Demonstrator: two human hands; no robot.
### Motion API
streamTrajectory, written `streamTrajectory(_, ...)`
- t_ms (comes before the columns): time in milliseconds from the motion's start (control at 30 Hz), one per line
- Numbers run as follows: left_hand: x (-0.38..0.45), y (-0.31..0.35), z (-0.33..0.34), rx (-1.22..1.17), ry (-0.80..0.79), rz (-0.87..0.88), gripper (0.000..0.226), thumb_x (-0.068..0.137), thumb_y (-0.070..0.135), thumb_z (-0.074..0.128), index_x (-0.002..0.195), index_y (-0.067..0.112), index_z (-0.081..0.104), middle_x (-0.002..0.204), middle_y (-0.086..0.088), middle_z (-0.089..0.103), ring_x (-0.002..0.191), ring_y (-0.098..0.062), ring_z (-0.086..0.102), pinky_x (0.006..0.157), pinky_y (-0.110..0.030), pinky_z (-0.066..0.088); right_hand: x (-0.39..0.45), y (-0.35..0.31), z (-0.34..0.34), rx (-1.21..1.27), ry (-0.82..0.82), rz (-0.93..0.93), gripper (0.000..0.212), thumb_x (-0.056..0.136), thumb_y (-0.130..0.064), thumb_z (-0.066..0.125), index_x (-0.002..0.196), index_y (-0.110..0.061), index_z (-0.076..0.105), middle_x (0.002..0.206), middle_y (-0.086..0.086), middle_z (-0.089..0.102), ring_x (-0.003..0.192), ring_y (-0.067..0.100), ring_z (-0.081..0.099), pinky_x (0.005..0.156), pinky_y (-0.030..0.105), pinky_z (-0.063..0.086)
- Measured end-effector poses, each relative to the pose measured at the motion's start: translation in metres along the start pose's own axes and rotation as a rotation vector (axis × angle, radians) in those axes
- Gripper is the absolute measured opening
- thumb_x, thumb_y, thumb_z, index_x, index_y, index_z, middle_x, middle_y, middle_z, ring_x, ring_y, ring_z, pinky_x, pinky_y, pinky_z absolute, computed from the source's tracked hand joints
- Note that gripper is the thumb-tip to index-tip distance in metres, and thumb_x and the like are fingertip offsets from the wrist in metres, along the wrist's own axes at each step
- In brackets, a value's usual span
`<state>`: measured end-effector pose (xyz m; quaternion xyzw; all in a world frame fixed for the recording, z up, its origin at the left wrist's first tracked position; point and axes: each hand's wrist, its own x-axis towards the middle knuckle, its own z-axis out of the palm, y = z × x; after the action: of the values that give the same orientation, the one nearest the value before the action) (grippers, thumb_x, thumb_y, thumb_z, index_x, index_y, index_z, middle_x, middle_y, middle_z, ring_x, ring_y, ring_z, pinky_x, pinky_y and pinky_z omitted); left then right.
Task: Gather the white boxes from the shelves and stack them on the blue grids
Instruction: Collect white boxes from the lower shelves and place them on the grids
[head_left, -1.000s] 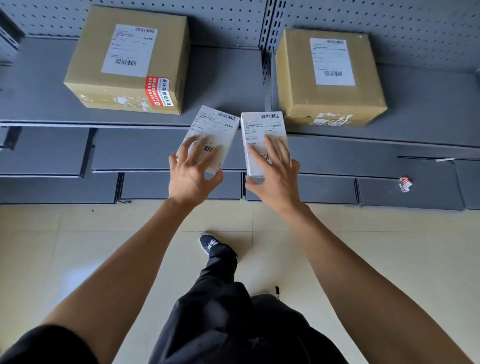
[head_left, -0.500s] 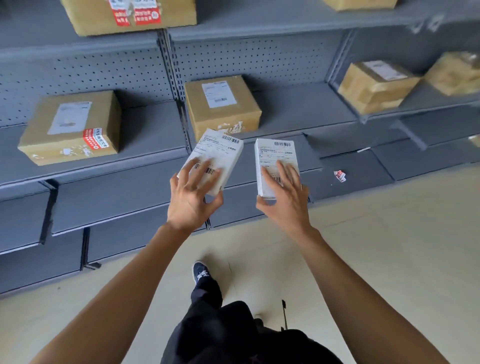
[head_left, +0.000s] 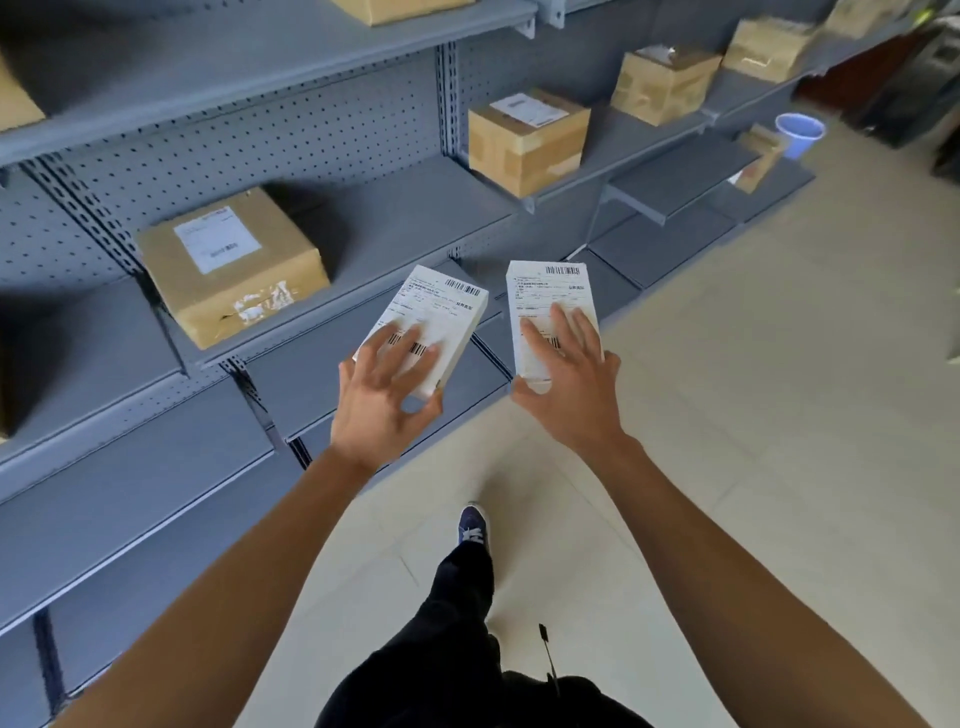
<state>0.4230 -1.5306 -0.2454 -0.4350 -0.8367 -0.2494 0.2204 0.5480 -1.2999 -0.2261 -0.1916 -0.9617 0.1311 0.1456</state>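
I carry two white boxes with barcode labels in front of me, above the floor beside the grey shelves. My left hand (head_left: 387, 395) grips the near end of the left white box (head_left: 441, 306), fingers spread over its label and thumb under it. My right hand (head_left: 569, 379) holds the right white box (head_left: 545, 291) the same way. The two boxes are a little apart, with the left one tilted. No blue grid is in view.
Grey metal shelves (head_left: 363, 228) run along the left and recede to the far right, holding several brown cardboard boxes (head_left: 228, 265). A blue bucket (head_left: 799, 134) stands at the far right. Beige tiled floor (head_left: 779, 415) spreads to the right; my leg and shoe (head_left: 474, 527) are below.
My view has swung right along the shelves, and more brown boxes and the blue bucket have come into sight. Both hands still hold their white boxes in the same grip.
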Motion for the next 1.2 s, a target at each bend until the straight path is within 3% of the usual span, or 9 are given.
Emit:
streamTrajectory(167, 0.052, 0.007, 0.054, -0.055, -0.013, 0.085, 0.053, 0.085, 0.037, 0.073, 0.135, 0.028, 0.056, 0.149, -0.004, 0.052, 0.139, -0.034, 0.043, 0.090, -0.050, 0.042, 0.032, 0.047, -0.012, -0.019, 0.005, 0.058, 0.071, 0.083, -0.049, 0.060, 0.150, -0.034, 0.039, 0.166, 0.001, 0.019, 0.153, 0.025, 0.009, 0.102, 0.060, 0.032)
streamTrajectory(367, 0.139, 0.023, 0.128, -0.125, -0.028, 0.170, 0.045, 0.087, 0.040, 0.070, 0.128, 0.021, 0.069, 0.147, -0.005, 0.055, 0.140, -0.032, 0.043, 0.092, -0.049, 0.039, 0.084, 0.113, -0.036, -0.103, 0.032, 0.138, 0.073, 0.083, -0.050, 0.066, 0.149, -0.034, 0.039, 0.165, 0.001, 0.022, 0.153, 0.026, 0.013, 0.102, 0.062, 0.034)
streamTrajectory(500, 0.191, 0.045, 0.174, -0.222, 0.007, 0.206, 0.044, 0.089, 0.040, 0.067, 0.130, 0.025, 0.063, 0.145, -0.005, 0.057, 0.139, -0.033, 0.046, 0.093, -0.050, 0.041, 0.098, 0.150, -0.047, -0.062, 0.067, 0.268, 0.072, 0.083, -0.051, 0.065, 0.149, -0.035, 0.040, 0.165, -0.001, 0.023, 0.153, 0.025, 0.014, 0.102, 0.060, 0.035)
streamTrajectory(933, 0.323, 0.185, 0.292, -0.403, -0.045, 0.527, 0.041, 0.089, 0.037, 0.070, 0.127, 0.023, 0.064, 0.145, -0.007, 0.058, 0.138, -0.033, 0.048, 0.100, -0.055, 0.042, 0.086, 0.307, -0.113, -0.103, 0.235, 0.553, 0.069, 0.082, -0.056, 0.058, 0.147, -0.035, 0.044, 0.162, -0.002, 0.031, 0.152, 0.025, 0.022, 0.096, 0.052, 0.043)
streamTrajectory(1200, 0.392, 0.281, 0.357, -0.454, -0.077, 0.549, 0.043, 0.089, 0.038, 0.069, 0.129, 0.022, 0.063, 0.144, -0.008, 0.058, 0.137, -0.035, 0.049, 0.102, -0.056, 0.041, 0.084, 0.406, -0.155, -0.087, 0.275, 0.593, 0.069, 0.082, -0.057, 0.055, 0.146, -0.036, 0.043, 0.162, -0.005, 0.030, 0.152, 0.020, 0.020, 0.095, 0.049, 0.042)
